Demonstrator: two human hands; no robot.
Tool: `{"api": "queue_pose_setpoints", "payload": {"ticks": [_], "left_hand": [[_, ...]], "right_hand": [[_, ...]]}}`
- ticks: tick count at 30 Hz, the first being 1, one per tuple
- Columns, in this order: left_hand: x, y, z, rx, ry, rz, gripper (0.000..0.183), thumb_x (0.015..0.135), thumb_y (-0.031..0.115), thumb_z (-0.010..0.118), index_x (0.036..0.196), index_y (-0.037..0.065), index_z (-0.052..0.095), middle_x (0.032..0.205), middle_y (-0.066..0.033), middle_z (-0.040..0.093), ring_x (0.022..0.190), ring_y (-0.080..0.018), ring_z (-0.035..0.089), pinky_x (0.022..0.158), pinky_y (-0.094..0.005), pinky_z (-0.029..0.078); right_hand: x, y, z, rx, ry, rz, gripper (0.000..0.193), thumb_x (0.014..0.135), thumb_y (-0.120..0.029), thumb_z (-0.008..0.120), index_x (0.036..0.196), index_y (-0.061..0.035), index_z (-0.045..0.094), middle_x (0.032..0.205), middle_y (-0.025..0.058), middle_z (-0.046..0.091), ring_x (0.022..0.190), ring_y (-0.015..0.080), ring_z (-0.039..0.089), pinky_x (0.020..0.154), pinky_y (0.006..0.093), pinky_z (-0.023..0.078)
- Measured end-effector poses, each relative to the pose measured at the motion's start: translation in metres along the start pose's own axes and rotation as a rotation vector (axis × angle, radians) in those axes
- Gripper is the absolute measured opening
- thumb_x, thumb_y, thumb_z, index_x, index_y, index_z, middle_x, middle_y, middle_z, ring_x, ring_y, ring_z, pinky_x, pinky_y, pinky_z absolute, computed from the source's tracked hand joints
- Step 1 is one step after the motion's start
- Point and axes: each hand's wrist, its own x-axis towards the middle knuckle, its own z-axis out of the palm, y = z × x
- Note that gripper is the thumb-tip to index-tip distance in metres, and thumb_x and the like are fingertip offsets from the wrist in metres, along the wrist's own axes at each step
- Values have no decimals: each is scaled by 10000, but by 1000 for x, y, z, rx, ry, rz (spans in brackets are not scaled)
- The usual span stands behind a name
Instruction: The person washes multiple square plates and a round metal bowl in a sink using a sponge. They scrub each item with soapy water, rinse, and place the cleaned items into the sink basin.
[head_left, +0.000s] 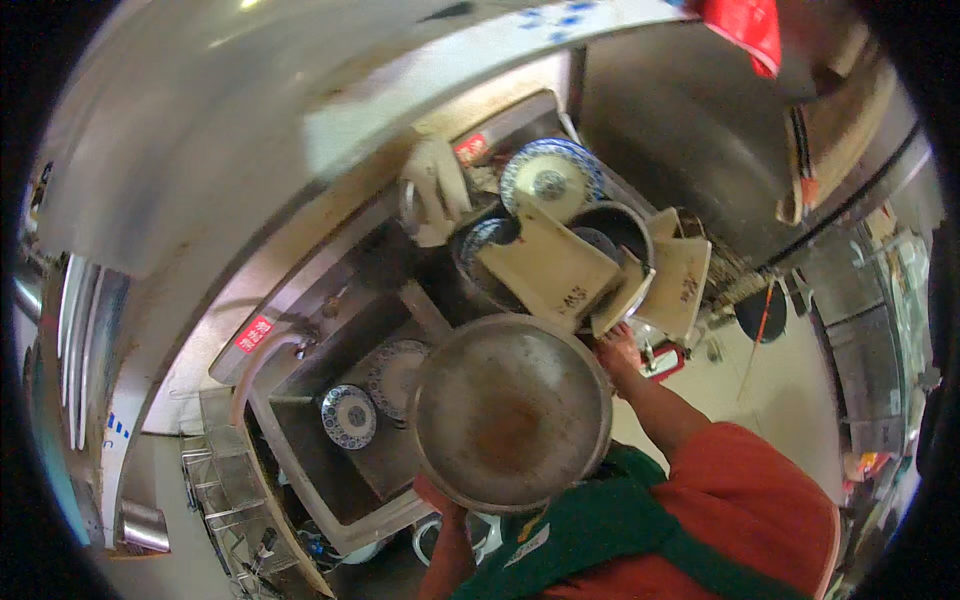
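I hold a large round metal basin over the front edge of a steel sink; its inside is dull with a brownish stain. My left hand grips its near rim from below. My right hand holds the far rim, close to a pile of beige rectangular trays. Both sleeves are red-orange, and a green apron covers my front.
Two blue-patterned plates lie in the left sink bowl under a faucet. The right bowl holds the trays, a dark pot and a blue-and-white plate. A wire rack stands at the lower left. Steel wall panels rise behind.
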Motion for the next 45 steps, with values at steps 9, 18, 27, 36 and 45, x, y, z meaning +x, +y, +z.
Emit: {"api": "queue_pose_setpoints", "payload": {"ticks": [9,18,27,36,45], "left_hand": [[-2,-19,20,159,36,-26,163,870,227,653,853,72,698,843,-92,706,781,-303,682,676,-436,511],[-11,-25,37,-543,230,-411,359,924,310,624,1183,61,628,1152,-144,657,975,-259,663,813,-435,512],[-14,-13,31,-123,329,-181,423,919,337,630,1242,63,639,1150,-137,665,997,-267,643,869,-427,499],[-11,-21,37,-710,208,-597,322,911,304,628,1057,22,686,1042,-162,689,918,-310,656,804,-465,501],[-5,-5,24,-630,225,-591,277,954,251,542,981,25,699,882,-141,675,815,-290,636,768,-480,490]], "right_hand": [[-2,-5,-6,137,217,-51,293,788,-208,651,1046,-74,684,1061,129,686,1152,323,574,1060,459,370],[-19,-4,-73,1335,74,444,356,941,-368,681,1013,-20,701,846,103,728,703,201,660,667,318,533],[47,34,-164,383,-319,571,748,918,-669,471,1037,26,718,1004,220,736,885,378,721,850,494,554],[90,66,-240,-178,-184,305,469,929,-399,436,1034,-58,740,1108,236,703,1064,409,680,924,507,542],[18,73,-359,293,53,66,234,894,-201,556,803,6,617,811,194,655,691,325,614,571,455,444]]}}
